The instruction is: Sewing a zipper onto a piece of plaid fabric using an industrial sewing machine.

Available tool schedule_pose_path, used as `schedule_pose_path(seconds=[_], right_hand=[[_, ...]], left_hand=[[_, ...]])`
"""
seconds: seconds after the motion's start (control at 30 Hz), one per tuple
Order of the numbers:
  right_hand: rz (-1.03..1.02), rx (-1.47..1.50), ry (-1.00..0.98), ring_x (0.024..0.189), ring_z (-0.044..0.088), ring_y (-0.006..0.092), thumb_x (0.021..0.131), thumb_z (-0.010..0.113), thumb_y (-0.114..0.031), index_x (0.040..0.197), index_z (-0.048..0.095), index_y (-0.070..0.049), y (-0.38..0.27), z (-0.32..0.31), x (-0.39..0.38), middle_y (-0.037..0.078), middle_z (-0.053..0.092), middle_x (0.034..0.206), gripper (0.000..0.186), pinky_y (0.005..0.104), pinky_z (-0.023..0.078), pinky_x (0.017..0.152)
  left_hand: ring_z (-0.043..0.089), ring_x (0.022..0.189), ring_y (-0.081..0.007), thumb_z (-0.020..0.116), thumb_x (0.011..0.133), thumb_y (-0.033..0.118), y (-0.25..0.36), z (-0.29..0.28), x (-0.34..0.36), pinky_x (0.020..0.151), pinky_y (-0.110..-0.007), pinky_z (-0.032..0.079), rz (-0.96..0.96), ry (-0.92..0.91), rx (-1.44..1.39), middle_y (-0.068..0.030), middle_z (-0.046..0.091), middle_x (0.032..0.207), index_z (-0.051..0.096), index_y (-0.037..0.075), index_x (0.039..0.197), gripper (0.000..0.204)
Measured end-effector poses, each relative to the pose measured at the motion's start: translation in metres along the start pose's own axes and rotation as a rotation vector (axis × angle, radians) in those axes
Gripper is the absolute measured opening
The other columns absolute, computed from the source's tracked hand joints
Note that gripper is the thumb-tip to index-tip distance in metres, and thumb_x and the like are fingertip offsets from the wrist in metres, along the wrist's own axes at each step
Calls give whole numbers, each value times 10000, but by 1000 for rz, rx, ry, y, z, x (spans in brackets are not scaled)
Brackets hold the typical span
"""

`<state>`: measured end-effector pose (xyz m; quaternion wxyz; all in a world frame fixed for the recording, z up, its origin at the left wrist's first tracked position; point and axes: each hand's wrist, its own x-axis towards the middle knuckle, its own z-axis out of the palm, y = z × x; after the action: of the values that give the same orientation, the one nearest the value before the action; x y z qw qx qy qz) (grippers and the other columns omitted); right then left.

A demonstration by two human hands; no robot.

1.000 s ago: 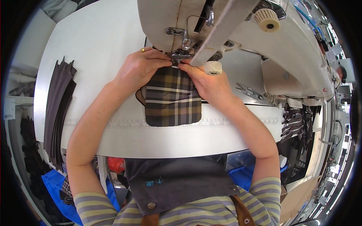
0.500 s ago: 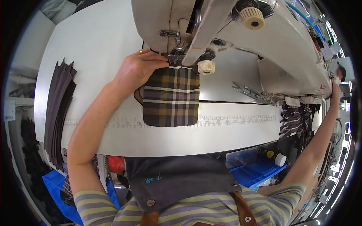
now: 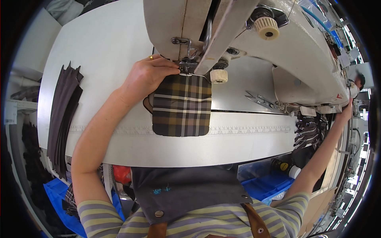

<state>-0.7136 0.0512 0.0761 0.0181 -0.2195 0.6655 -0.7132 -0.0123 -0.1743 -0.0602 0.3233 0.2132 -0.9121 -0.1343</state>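
Note:
A plaid fabric piece (image 3: 181, 107) in brown, black and white, with rounded lower corners, lies under the presser foot (image 3: 188, 67) of a sewing machine (image 3: 309, 59). At its upper left edge my left hand (image 3: 149, 75) is closed, thumb and fingers pinching the cloth right beside the foot. A dark layer edge (image 3: 148, 104) sticks out below that hand, left of the plaid. Far to the right, my right arm stretches to the machine's end, where my right hand (image 3: 348, 110) is by the handwheel (image 3: 353, 90). Its fingers are too small and hidden to make out.
Dark fabric strips (image 3: 63, 119) lie stacked at the table's left. Thread snips (image 3: 262, 101) rest on the metal bed, right of the plaid. A printed ruler scale (image 3: 250, 130) runs along the table front. Bundled dark pieces (image 3: 308, 131) hang at right, above a blue tray (image 3: 266, 188).
My right hand has drawn slightly down and back along the machine's end. My left hand keeps its pinch beside the presser foot. The whole view has shifted a little.

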Motion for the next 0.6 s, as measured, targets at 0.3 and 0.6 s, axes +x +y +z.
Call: schedule_pose_path(seconds=[0.3,0.6], right_hand=[[119,-176,-155,1060,632,268,976,478,-483,1281,534,19,-43,-46,58,163,654,1138,591,348,462,986],[-96,61,125,1227,508,256,982,511,-338,1356,491,-48,38,-16,-78,108,512,1361,474,408,377,1022]], left_hand=[[659,882,-261,613,744,-22,0,2,1,766,-335,558,34,27,-54,-49,712,954,741,72,904,225],[666,881,-260,611,730,-9,-3,2,3,773,-338,558,39,21,-53,-68,714,954,732,50,888,207]])
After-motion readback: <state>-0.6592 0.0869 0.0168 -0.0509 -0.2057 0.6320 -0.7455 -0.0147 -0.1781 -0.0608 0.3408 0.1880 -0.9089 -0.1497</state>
